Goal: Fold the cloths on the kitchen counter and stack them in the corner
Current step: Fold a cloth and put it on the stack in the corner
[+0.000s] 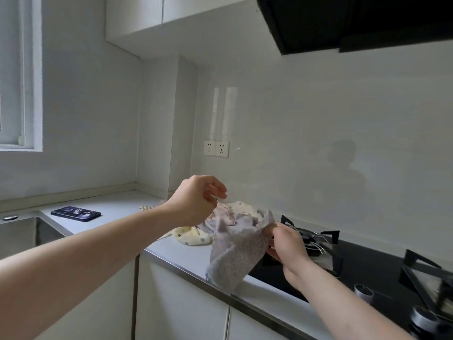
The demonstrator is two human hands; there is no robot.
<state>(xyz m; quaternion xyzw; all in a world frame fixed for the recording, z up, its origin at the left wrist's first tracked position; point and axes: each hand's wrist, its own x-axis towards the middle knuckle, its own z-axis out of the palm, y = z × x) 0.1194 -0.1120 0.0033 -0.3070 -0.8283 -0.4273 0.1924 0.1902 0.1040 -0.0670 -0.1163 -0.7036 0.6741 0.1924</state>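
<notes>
A grey dotted cloth (235, 251) hangs over the counter's front edge, held up between both hands. My right hand (285, 241) grips its right edge beside the stove. My left hand (198, 200) is raised above the pile with fingers curled, pinching a thin edge of cloth. Behind the grey cloth lies a heap of other cloths: a pinkish patterned one (228, 213) and a cream cloth with coloured dots (192, 235) on the grey counter (115, 204). A small checked cloth (146, 207) peeks out behind my left forearm, toward the corner.
A dark phone (76, 213) lies on the counter left of the cloths, near the steel sink (22, 231). A black gas stove (343, 261) with pan supports and knobs fills the right. Two wall sockets (216, 148) sit above the pile; a range hood (355, 20) hangs overhead.
</notes>
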